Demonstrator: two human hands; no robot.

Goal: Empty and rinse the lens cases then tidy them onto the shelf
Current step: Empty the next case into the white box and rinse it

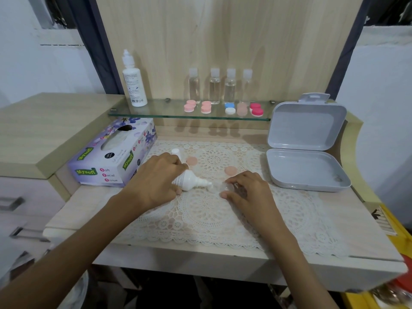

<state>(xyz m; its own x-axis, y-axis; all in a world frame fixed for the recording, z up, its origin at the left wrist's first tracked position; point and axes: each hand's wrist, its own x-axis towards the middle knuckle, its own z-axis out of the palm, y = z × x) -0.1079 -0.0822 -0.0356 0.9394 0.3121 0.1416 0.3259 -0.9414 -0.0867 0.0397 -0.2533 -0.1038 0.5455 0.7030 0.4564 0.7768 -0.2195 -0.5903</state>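
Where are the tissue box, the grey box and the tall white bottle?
tissue box (116, 152): head view, top face.
grey box (306, 127): head view, inside of raised lid.
tall white bottle (134, 85): head view, printed label.

1. The left hand (156, 177) grips a small white bottle (189, 180), tilted with its nozzle toward the right hand (247, 188)
2. The right hand pinches a clear lens case (219, 187) on the lace mat (211, 219)
3. Two peach caps (230, 171) lie on the mat beyond
4. Coloured lens cases (206, 107) line the glass shelf (160, 112)
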